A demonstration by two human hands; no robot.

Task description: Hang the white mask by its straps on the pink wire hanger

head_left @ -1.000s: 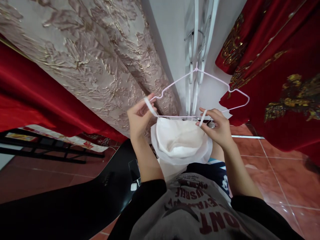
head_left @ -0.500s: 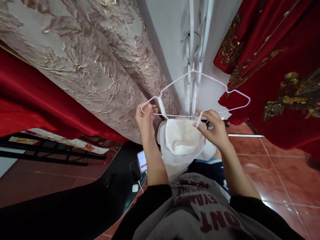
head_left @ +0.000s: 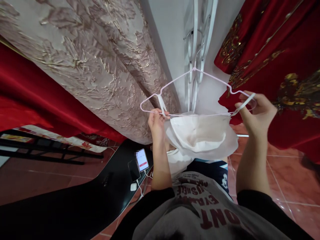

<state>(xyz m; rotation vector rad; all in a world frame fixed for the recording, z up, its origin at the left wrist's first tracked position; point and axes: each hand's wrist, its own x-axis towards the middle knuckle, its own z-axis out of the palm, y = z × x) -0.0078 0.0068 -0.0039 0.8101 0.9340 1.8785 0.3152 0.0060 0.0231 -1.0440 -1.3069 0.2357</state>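
A pale pink clothes hanger (head_left: 212,76) hangs by its metal hook from a white rack. One white strap of a white garment (head_left: 200,133) is looped over the hanger's left shoulder, in the notch. My left hand (head_left: 157,120) is closed around the lower bar, right beside this strap. At the other end, my right hand (head_left: 261,111) pinches the second white strap (head_left: 246,103) and stretches it over the hanger's right corner. The garment's wide opening spreads below the bar between both hands, and its lower part drops toward my lap.
Behind the hanger stands the white metal rack (head_left: 195,86). A beige embossed fabric (head_left: 100,60) drapes on the left, red embroidered cloth (head_left: 250,63) on the right. On a black glossy surface (head_left: 75,203) lie a lit phone (head_left: 142,160), a dark phone (head_left: 134,170) and a small white case (head_left: 133,187).
My right hand has moved right with its strap, out to the hanger's right end, spreading the garment wider. My left hand has shifted right and closed on the lower bar near the left strap.
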